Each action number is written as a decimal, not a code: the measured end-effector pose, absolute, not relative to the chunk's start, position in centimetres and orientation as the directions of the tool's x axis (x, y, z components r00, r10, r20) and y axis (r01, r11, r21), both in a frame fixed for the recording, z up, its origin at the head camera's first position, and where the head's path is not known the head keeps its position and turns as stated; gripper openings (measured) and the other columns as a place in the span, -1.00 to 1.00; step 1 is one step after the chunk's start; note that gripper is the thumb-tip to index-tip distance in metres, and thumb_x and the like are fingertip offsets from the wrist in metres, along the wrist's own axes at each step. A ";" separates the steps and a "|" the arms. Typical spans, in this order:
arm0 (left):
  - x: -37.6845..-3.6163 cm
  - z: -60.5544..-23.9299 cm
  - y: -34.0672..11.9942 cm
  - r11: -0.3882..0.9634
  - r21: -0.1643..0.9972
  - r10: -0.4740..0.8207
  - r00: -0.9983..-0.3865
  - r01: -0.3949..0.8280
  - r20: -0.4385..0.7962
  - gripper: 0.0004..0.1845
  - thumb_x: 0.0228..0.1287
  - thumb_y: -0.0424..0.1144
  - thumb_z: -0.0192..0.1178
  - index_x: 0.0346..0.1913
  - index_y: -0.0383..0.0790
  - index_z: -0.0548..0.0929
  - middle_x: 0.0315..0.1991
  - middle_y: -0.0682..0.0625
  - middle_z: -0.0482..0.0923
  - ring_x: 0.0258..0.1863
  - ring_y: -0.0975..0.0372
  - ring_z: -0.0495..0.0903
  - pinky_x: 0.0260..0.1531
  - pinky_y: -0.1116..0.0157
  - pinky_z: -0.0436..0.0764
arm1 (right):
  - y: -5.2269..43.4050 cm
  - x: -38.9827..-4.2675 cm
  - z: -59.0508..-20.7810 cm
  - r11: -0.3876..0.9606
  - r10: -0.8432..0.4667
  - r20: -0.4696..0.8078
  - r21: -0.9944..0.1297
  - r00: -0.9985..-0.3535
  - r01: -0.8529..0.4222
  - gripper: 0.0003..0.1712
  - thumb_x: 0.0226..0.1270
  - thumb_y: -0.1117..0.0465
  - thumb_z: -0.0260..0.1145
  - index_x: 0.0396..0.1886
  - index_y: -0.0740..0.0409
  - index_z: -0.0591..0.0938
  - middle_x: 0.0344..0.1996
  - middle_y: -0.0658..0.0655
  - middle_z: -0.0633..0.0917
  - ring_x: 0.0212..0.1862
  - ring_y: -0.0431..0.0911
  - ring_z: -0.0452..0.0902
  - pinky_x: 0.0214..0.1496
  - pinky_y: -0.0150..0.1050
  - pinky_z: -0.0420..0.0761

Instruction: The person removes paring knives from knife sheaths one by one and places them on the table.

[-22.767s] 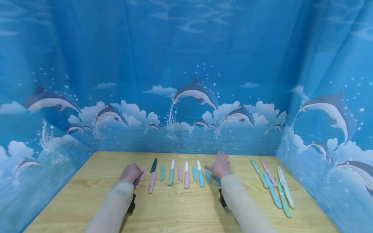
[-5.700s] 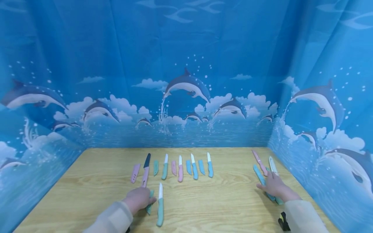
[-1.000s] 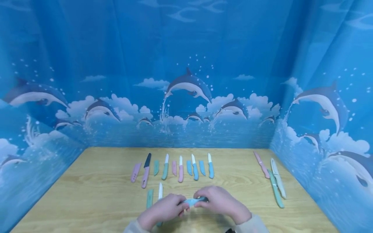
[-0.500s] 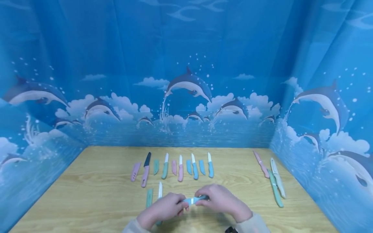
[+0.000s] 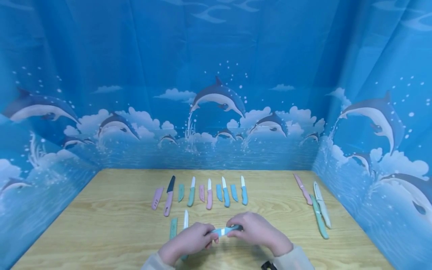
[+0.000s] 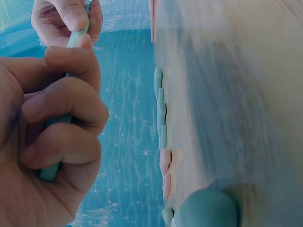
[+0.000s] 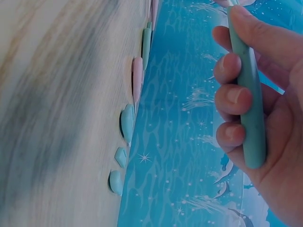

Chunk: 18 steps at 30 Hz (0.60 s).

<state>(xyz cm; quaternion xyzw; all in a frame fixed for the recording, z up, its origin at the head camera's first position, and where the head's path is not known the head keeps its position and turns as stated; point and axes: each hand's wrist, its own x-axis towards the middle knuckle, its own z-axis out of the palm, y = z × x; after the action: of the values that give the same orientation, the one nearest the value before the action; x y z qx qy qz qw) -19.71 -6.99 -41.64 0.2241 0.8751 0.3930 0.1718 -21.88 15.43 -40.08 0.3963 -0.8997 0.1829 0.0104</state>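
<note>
Both hands meet over the front middle of the table around one blue knife. My left hand point(image 5: 194, 240) has its fingers curled round the blue sheath point(image 6: 49, 172). My right hand point(image 5: 258, 232) grips the knife's blue handle point(image 7: 253, 118). Between the hands, a short white strip of blade point(image 5: 222, 232) shows where handle and sheath stand slightly apart. Just beyond my left hand lie a green sheath point(image 5: 173, 227) and a green-handled knife point(image 5: 186, 219), whose handle is mostly hidden by that hand.
Across the back runs a row of bare knives beside sheaths: a pink sheath point(image 5: 157, 198), a dark-bladed knife point(image 5: 168, 202), then green, pink and blue pairs ending at a blue knife point(image 5: 244, 195). At right lie pink point(image 5: 303, 189), green point(image 5: 318, 217) and whitish point(image 5: 322, 206) sheathed knives.
The blue knife has come from the right-hand group into both hands. Over the last second its handle and sheath have drawn slightly apart, baring a strip of white blade.
</note>
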 end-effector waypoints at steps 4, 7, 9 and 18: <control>-19.7 -41.6 -7.0 0.594 0.758 0.530 -0.840 0.269 -0.117 -0.77 0.44 -0.12 0.05 -0.38 -0.05 0.61 -0.66 0.17 0.42 -0.72 0.36 0.20 -0.67 0.45 0.24 | 15.4 -21.9 -40.1 0.623 -0.706 0.164 -0.320 -0.689 -0.714 -0.75 0.27 -0.05 0.33 -0.20 -0.03 0.71 -0.26 -0.11 0.75 -0.23 -0.34 0.62 -0.17 -0.38 0.61; -19.7 -41.6 -7.0 0.597 0.755 0.529 -0.841 0.272 -0.116 -0.77 0.44 -0.12 0.05 -0.38 -0.04 0.61 -0.66 0.17 0.42 -0.72 0.36 0.19 -0.67 0.45 0.23 | 15.5 -21.9 -40.1 0.631 -0.699 0.152 -0.330 -0.699 -0.702 -0.73 0.27 -0.07 0.31 -0.19 -0.03 0.71 -0.24 -0.11 0.75 -0.21 -0.32 0.63 -0.15 -0.37 0.61; -19.7 -41.6 -7.0 0.598 0.755 0.528 -0.841 0.269 -0.118 -0.77 0.44 -0.11 0.05 -0.38 -0.03 0.61 -0.66 0.17 0.41 -0.71 0.36 0.20 -0.67 0.45 0.23 | 15.6 -21.9 -40.0 0.636 -0.694 0.147 -0.333 -0.705 -0.696 -0.72 0.27 -0.08 0.31 -0.18 -0.04 0.71 -0.23 -0.11 0.75 -0.20 -0.31 0.63 -0.13 -0.35 0.62; -19.7 -41.5 -7.1 0.579 0.773 0.532 -0.838 0.258 -0.119 -0.76 0.45 -0.11 0.04 -0.38 -0.06 0.61 -0.65 0.17 0.41 -0.70 0.36 0.21 -0.66 0.45 0.24 | 15.7 -21.8 -39.9 0.639 -0.691 0.148 -0.332 -0.708 -0.694 -0.75 0.25 -0.05 0.34 -0.20 -0.04 0.71 -0.24 -0.10 0.75 -0.20 -0.30 0.64 -0.13 -0.33 0.62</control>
<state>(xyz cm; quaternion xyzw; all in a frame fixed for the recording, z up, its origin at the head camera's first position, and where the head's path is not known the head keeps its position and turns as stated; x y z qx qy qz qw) -19.67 -7.10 -41.47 0.2267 0.8719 0.3986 0.1719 -21.85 15.69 -39.87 0.3824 -0.9053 0.1848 0.0039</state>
